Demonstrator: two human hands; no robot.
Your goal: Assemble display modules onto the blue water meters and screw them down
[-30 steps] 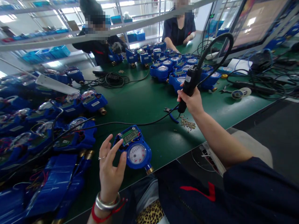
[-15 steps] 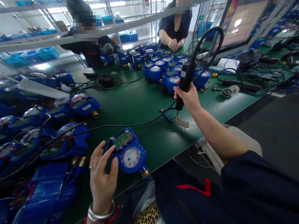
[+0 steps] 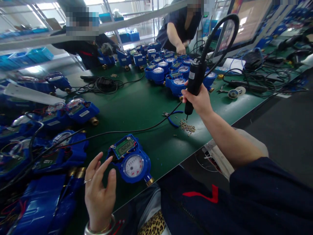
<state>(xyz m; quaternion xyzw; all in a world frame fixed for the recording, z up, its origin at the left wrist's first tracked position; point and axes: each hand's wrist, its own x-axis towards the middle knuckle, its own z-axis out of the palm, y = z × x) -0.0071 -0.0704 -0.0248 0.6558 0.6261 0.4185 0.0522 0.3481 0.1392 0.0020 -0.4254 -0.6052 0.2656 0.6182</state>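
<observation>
Fingers wrapped round a black electric screwdriver (image 3: 195, 78), my right hand (image 3: 201, 101) holds it upright with its cable looping over the top. The bit points down just above a pile of small brass screws (image 3: 187, 126). Beside the pile lie blue-handled cutters (image 3: 172, 118). My left hand (image 3: 100, 192) has its fingers apart, the index fingertip at the left edge of a blue water meter (image 3: 133, 166); whether it touches cannot be made out. The meter lies face up near the table's front edge, showing a round dial, a lit digit display on a green circuit board and a brass fitting.
Blue meters (image 3: 61, 147) crowd the left side, and more meters (image 3: 156, 73) stand at the back. A black cable (image 3: 127, 131) crosses the green table (image 3: 117, 111). A solder spool (image 3: 233, 93) and a monitor (image 3: 246, 26) are to the right. Two co-workers are across the table.
My left hand has drawn slightly left from the meter. The screwdriver bit has come up a little from the screws. The display's digits differ. One co-worker's hand now reaches towards the back meters.
</observation>
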